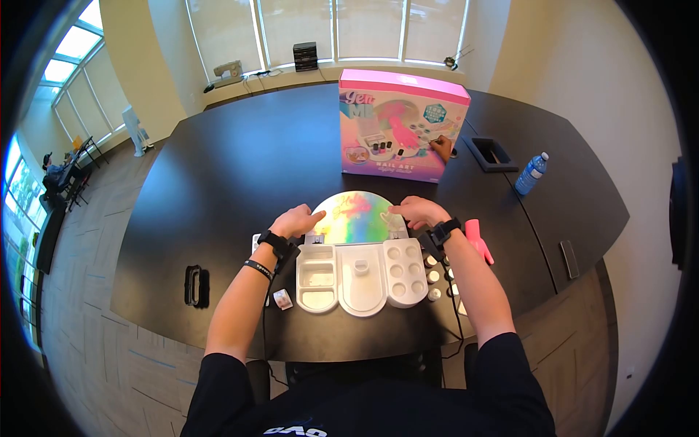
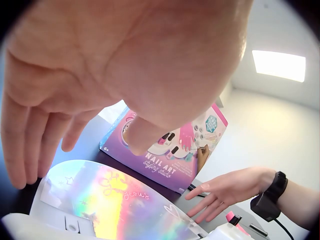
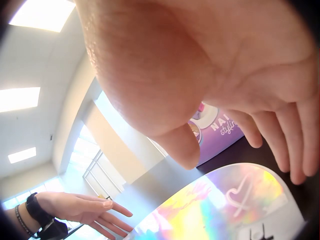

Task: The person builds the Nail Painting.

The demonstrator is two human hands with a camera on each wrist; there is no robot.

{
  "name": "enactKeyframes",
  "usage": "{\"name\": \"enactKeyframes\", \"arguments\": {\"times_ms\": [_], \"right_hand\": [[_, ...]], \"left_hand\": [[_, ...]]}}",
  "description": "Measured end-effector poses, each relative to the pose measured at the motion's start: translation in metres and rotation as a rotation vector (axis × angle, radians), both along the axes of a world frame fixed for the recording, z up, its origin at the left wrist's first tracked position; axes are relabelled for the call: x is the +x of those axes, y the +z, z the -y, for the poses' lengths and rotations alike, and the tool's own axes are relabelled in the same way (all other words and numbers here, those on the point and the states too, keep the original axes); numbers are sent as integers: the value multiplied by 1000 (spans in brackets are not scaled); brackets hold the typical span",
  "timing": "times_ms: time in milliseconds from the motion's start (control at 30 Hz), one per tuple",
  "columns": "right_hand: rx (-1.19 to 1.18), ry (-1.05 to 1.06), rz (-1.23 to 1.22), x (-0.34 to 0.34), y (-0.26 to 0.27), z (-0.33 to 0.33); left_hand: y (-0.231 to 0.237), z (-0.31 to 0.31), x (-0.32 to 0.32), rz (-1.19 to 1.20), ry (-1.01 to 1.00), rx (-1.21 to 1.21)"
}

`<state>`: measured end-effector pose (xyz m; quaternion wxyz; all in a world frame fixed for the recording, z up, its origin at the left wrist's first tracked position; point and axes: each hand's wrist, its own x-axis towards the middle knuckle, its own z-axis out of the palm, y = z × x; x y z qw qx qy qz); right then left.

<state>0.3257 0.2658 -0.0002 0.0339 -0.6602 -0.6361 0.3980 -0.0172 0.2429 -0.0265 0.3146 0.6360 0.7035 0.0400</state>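
A rounded iridescent panel (image 1: 353, 226) with pink lettering and a white heart stands at the back of a white plastic tray set (image 1: 338, 284). My left hand (image 1: 295, 221) is at the panel's left edge, its fingers extended and thumb toward the panel. At the right edge is my right hand (image 1: 421, 211), likewise with fingers straight. Both wrist views show the palms held over the panel with nothing gripped. The tray set has a left section with compartments, a middle section with a small white cup (image 1: 361, 266), and a right section with several round wells (image 1: 405, 268).
Behind the panel stands a pink nail art box (image 1: 400, 131). Several small white-capped bottles (image 1: 433, 277) and a pink plastic hand (image 1: 477, 240) lie right of the tray. A water bottle (image 1: 532, 173), a phone-like slab (image 1: 569, 259) and a black bracket-shaped item (image 1: 195, 285) sit farther out.
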Motion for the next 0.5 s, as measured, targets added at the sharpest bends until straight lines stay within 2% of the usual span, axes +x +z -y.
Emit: {"name": "enactKeyframes", "arguments": {"times_ms": [233,400,500], "right_hand": [[3,16,-13,-3,-7,-5],[9,12,-28,-1,-8,-7],[72,-46,-62,-2,-3,-2]], "left_hand": [[-12,0,-6,137,25,36],[0,4,-6,278,90,-78],[-4,4,-14,387,107,-4]]}}
